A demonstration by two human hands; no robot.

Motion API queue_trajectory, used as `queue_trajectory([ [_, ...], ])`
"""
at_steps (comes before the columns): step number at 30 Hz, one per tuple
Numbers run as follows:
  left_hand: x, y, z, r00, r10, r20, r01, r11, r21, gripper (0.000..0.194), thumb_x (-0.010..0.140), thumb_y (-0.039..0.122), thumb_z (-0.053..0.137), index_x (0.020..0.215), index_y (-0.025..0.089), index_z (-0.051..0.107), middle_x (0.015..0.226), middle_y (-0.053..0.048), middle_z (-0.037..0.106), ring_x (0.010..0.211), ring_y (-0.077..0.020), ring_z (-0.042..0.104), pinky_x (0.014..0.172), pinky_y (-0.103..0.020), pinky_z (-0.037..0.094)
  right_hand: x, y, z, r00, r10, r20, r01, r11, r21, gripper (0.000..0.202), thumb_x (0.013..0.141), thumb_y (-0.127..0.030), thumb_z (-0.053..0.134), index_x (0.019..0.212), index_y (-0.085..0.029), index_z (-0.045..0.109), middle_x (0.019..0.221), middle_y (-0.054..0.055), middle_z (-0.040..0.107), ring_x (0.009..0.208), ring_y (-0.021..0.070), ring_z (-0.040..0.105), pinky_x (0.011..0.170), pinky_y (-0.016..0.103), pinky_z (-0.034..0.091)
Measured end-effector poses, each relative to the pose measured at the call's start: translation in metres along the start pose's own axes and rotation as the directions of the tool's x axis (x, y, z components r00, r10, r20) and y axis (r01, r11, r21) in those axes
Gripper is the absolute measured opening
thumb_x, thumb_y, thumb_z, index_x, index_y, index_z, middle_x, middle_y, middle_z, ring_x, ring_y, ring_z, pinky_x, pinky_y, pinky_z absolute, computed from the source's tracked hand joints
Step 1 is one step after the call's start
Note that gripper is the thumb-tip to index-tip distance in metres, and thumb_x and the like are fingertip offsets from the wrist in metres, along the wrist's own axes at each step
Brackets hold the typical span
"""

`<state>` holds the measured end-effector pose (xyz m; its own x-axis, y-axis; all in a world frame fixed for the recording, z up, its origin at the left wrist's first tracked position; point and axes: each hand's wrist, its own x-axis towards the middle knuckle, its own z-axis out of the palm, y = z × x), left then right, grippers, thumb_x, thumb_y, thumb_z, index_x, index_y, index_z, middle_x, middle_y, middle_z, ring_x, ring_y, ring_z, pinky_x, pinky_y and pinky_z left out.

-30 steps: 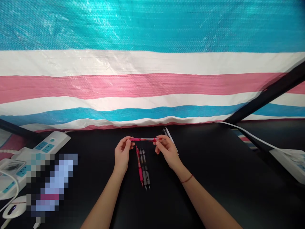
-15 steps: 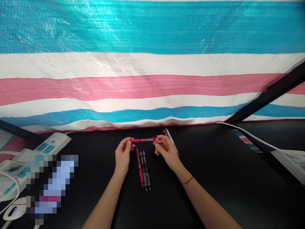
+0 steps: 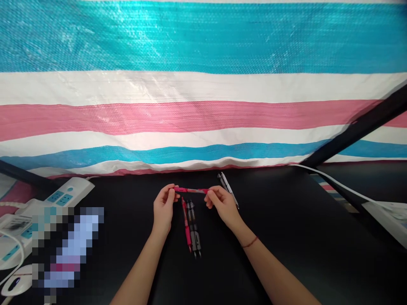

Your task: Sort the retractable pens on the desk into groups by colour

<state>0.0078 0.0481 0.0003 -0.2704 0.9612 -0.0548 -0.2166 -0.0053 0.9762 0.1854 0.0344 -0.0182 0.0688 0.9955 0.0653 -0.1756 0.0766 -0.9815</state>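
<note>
A red pen (image 3: 191, 190) is held sideways between my two hands. My left hand (image 3: 164, 204) pinches one end of it, and my right hand (image 3: 224, 204) pinches the other. Below it on the black table (image 3: 286, 237) lies another red pen (image 3: 186, 226), side by side with two dark grey pens (image 3: 194, 231) whose tips point towards me. Just beyond my right hand, a white pen (image 3: 229, 189) rests beside a dark pen (image 3: 219, 176), partly hidden by the hand.
White power strips (image 3: 65, 197) with cables lie along the left, near a blurred-out object (image 3: 74, 250) and a white rounded device (image 3: 19, 279). A white cable (image 3: 333, 180) runs to a white box (image 3: 388, 216) at right. Striped sheeting (image 3: 203, 114) hangs behind the table.
The right end of the red pen has dipped slightly, and my right fingers have closed in to a pinch at its end. My left hand has barely moved.
</note>
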Motion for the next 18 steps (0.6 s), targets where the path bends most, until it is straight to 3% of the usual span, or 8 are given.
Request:
queue_trajectory([
  [6,-0.0005,0.0016,0.0010,1.000,-0.009,0.000,0.009,1.000,-0.002,0.042,0.063,0.046,0.077,0.091,0.016,0.068,0.082,-0.004,0.069,0.062,-0.0112,0.059,0.062,-0.024,0.049,-0.0007,-0.0003,-0.0007,0.999,-0.043,-0.018,0.043,0.998,0.039,0.036,0.075,-0.043,0.069,0.102,-0.023,0.058,0.078,0.001,0.067,0.050,0.0107,0.058,0.046,0.025,0.048],
  [11,-0.0013,0.0030,0.0006,1.000,-0.020,0.013,0.020,1.000,-0.006,0.041,0.063,0.046,0.077,0.090,0.016,0.068,0.081,-0.003,0.068,0.061,-0.0104,0.059,0.062,-0.024,0.048,-0.0003,-0.0023,-0.0005,1.000,0.010,-0.022,-0.010,1.000,0.001,0.028,0.079,-0.047,0.063,0.082,-0.019,0.060,0.059,-0.001,0.061,0.048,0.0111,0.056,0.046,0.025,0.046],
  [15,-0.0008,0.0022,0.0003,1.000,-0.019,0.008,0.019,1.000,-0.013,0.041,0.064,0.046,0.077,0.090,0.016,0.068,0.082,-0.004,0.069,0.060,-0.0099,0.058,0.061,-0.023,0.048,-0.0011,-0.0041,0.0011,0.999,-0.019,-0.034,0.020,0.999,0.033,0.036,0.073,-0.044,0.070,0.099,-0.023,0.060,0.068,-0.003,0.062,0.050,0.0108,0.057,0.046,0.024,0.046],
  [18,-0.0004,0.0021,0.0010,1.000,-0.025,0.006,0.025,0.999,-0.022,0.042,0.062,0.046,0.077,0.090,0.016,0.068,0.087,-0.005,0.070,0.060,-0.0092,0.058,0.061,-0.023,0.048,-0.0016,-0.0041,0.0013,1.000,-0.008,-0.001,0.008,1.000,0.005,0.031,0.074,-0.045,0.068,0.091,-0.020,0.061,0.067,-0.001,0.062,0.051,0.0110,0.057,0.047,0.024,0.047],
])
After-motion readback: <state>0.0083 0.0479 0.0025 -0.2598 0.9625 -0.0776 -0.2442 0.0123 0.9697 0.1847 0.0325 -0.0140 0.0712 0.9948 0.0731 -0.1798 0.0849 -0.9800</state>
